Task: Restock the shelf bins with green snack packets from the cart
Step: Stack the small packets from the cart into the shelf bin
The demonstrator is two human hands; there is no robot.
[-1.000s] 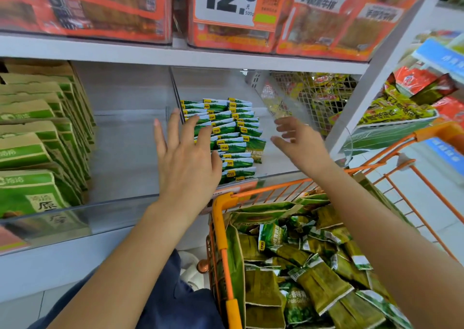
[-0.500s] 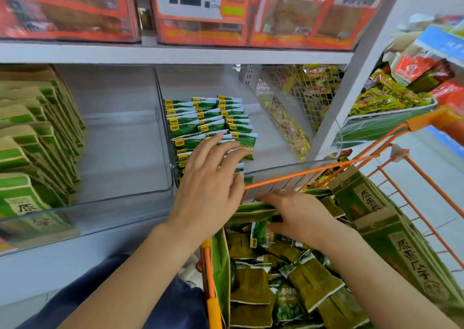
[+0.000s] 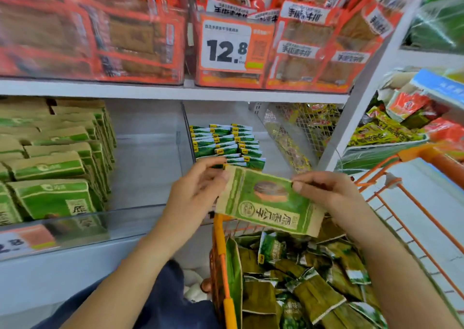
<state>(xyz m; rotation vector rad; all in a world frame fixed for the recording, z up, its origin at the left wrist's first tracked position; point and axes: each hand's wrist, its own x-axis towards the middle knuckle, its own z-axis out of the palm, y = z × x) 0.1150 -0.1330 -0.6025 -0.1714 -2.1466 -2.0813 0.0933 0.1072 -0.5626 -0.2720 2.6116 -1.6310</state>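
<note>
A green and tan snack packet (image 3: 268, 203) hangs upside down in front of the shelf, above the orange cart (image 3: 221, 253). My left hand (image 3: 198, 193) pinches its left end and my right hand (image 3: 326, 190) pinches its right top corner. The cart holds many loose small green packets (image 3: 301, 283). Behind the packet, a clear shelf bin (image 3: 185, 137) holds rows of small green packets (image 3: 226, 142). To its left a wide clear bin (image 3: 140, 213) holds upright green and tan packets (image 3: 52, 167) at its left side; its right part is bare.
The shelf above (image 3: 175, 92) carries orange packs and a 12.8 price tag (image 3: 226, 44). A white upright post (image 3: 351, 117) stands to the right, with a mesh divider (image 3: 301, 132) and yellow and red packs (image 3: 391, 127) beyond. My dark trouser leg (image 3: 155, 296) is at the bottom.
Both hands reached from the bin down into the cart, then rose with a large green and tan packet held between them. The view tilted upward.
</note>
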